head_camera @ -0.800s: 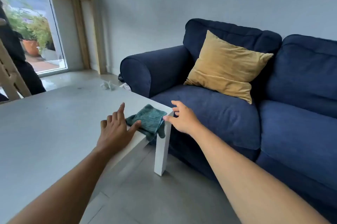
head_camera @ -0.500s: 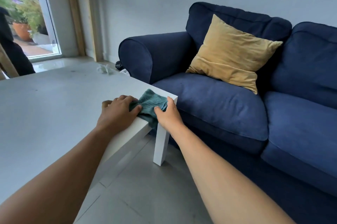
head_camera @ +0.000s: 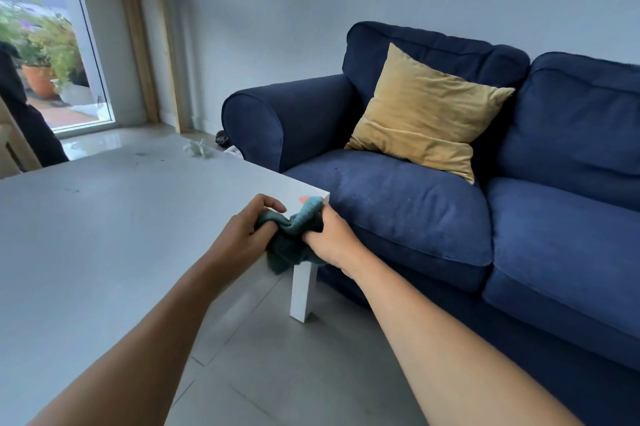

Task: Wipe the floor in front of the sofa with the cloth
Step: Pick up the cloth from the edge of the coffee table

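Observation:
A teal cloth (head_camera: 294, 235) is bunched between both my hands at the near right corner of the white table (head_camera: 104, 235). My left hand (head_camera: 242, 235) grips its left side and my right hand (head_camera: 329, 235) grips its right side; part of the cloth hangs below the table edge. The dark blue sofa (head_camera: 415, 211) stands just to the right. The grey tiled floor (head_camera: 294, 366) in front of it shows between the table and the sofa.
A white table leg (head_camera: 303, 290) stands on the floor close to the sofa front. A mustard cushion (head_camera: 422, 114) leans on the sofa back. Crumpled white scraps (head_camera: 197, 148) lie by the armrest. A glass door (head_camera: 52, 55) is at the far left.
Both hands have closed on the cloth and lifted it off the table corner, bunching it up. Earlier the hands were open beside it, then pressing on it.

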